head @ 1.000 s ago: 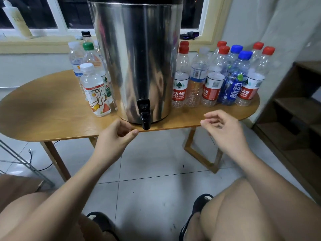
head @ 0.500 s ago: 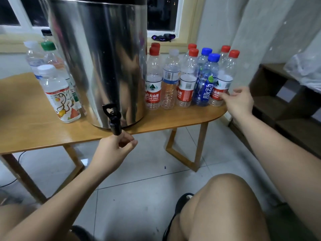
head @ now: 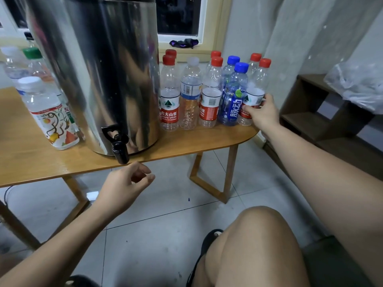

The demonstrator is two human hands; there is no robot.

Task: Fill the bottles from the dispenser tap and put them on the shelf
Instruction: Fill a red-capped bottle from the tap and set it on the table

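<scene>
Head view: your right grip [head: 263, 114] has now closed round the red-capped bottle [head: 258, 83]; your left grip [head: 126, 183] stays loose, empty, tap [head: 119, 146] just above it.

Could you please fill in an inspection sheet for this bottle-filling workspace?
Surface: wooden table carrying everything.
Job's things: steel dispenser, black tap at the table edge; capped bottles right of it look empty; more bottles left.
Clutter: dark cloth on the windowsill; plastic bag on the shelf.
Grips: right grip holds the rightmost red-capped bottle; left grip empty below the tap, fingers loosely curled.
Cables: thin dark cable on the floor, far left.
Surroundings: tiled floor, window, shelf at right.
</scene>
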